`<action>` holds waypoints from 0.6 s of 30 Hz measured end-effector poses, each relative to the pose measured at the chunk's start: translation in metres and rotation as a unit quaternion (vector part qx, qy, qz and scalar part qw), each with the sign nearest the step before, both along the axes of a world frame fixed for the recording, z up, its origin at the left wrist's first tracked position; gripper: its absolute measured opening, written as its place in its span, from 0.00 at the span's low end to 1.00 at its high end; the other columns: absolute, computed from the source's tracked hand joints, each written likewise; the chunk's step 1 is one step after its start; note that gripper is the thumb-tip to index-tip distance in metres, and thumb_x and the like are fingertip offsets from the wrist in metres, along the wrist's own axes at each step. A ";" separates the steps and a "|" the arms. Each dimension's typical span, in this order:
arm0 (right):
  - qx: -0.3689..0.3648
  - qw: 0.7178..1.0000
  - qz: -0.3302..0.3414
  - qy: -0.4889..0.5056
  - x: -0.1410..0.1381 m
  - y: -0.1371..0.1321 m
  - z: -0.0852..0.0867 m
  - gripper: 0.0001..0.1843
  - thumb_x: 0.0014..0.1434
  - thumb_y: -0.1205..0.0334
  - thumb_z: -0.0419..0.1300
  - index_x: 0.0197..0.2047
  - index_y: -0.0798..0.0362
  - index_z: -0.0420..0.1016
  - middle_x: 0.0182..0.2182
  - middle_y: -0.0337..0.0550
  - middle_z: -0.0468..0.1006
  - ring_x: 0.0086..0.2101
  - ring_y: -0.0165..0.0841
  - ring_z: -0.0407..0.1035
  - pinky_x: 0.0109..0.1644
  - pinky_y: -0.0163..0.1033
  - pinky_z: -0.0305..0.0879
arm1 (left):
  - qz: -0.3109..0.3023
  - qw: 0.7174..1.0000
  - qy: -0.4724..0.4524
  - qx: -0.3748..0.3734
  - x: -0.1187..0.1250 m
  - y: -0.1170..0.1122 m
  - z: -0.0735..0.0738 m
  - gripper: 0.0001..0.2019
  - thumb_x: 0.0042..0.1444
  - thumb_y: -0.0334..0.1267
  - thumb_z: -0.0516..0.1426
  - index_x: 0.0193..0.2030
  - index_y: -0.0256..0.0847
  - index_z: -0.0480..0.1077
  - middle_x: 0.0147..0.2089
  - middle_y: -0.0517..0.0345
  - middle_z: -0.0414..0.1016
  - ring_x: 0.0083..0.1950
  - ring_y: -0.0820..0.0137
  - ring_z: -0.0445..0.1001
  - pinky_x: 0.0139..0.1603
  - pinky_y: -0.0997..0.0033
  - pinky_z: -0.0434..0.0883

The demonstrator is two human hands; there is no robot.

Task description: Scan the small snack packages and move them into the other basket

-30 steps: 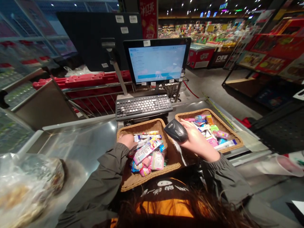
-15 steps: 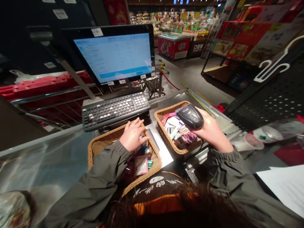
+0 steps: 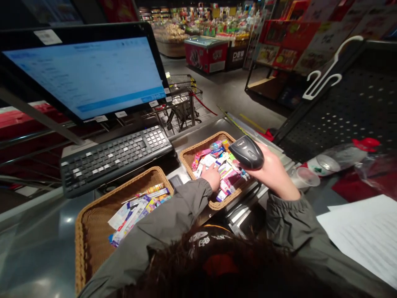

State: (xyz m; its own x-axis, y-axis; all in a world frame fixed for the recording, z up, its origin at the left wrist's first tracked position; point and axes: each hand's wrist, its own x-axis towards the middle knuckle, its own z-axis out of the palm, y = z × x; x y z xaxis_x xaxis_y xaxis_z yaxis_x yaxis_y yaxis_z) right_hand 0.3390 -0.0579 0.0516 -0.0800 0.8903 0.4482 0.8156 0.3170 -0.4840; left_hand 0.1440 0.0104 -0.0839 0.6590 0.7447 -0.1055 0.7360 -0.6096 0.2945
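The steel worktop (image 3: pixel 37 236) carries a keyboard (image 3: pixel 114 159) along its far side, with a wicker basket (image 3: pixel 201 145) toward the far right and another wicker basket (image 3: pixel 124 186) at the near left. The hands are apart. The right hand (image 3: pixel 273 171) grips a black handheld barcode scanner (image 3: pixel 247 152) above the right basket's near corner, while the left hand (image 3: pixel 211 176) presses on small coloured packets (image 3: pixel 225 176) inside that basket. More packets (image 3: pixel 136 213) lie in the left basket.
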 end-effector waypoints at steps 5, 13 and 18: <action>-0.005 1.000 -0.010 0.001 0.006 0.002 -0.002 0.33 0.54 0.50 0.67 0.60 0.53 0.70 0.58 0.55 0.74 0.60 0.53 0.66 0.65 0.61 0.62 | -0.003 1.000 -0.018 -0.004 0.012 -0.003 -0.007 0.06 0.52 0.33 0.59 0.33 0.41 0.79 0.53 0.45 0.78 0.68 0.45 0.62 0.71 0.31 0.48; 0.001 1.000 -0.002 0.003 0.007 0.005 -0.004 0.35 0.54 0.48 0.67 0.62 0.52 0.68 0.59 0.55 0.74 0.60 0.52 0.67 0.64 0.60 0.63 | 0.006 0.997 -0.073 0.035 0.008 -0.002 0.018 0.10 0.55 0.29 0.54 0.36 0.42 0.77 0.55 0.49 0.77 0.65 0.52 0.66 0.72 0.33 0.47; 0.009 1.000 0.002 0.001 -0.001 0.001 -0.002 0.33 0.53 0.50 0.67 0.61 0.51 0.69 0.58 0.54 0.75 0.59 0.52 0.67 0.64 0.60 0.64 | 0.023 0.987 -0.113 0.116 -0.033 0.004 0.059 0.12 0.59 0.30 0.51 0.34 0.42 0.76 0.62 0.51 0.73 0.71 0.56 0.60 0.74 0.33 0.37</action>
